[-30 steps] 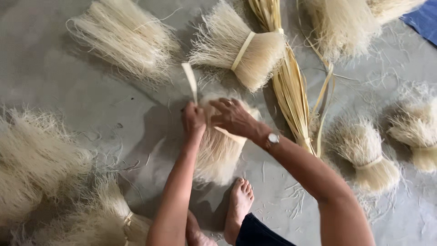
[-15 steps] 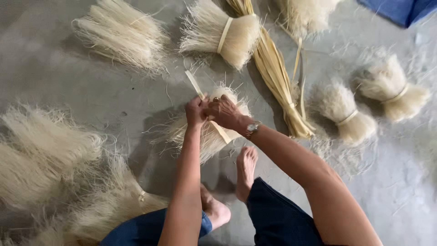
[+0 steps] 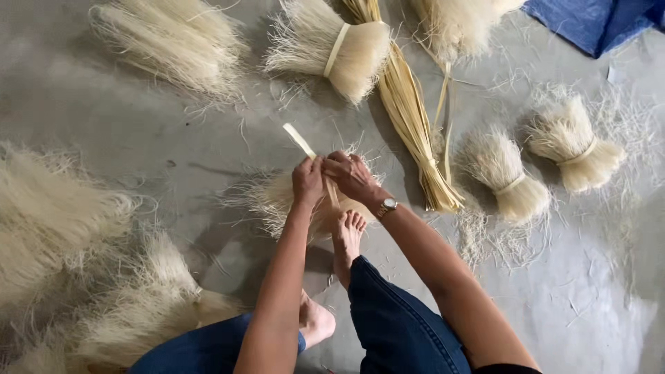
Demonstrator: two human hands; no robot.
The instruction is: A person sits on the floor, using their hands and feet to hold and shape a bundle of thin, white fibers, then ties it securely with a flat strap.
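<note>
Both hands, left hand (image 3: pixel 307 181) and right hand (image 3: pixel 350 173), clamped on tie strip (image 3: pixel 300 140) over fibre bundle (image 3: pixel 277 201); strip may slip, bundle splays

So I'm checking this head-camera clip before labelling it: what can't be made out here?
- How the flat strip wraps the fibre bundle: left hand and right hand cover it.
- Each hand's grip: fingers curl out of sight.
- Blue cloth: cut by the top edge.
- Fibre piles: run off the left edge.
</note>
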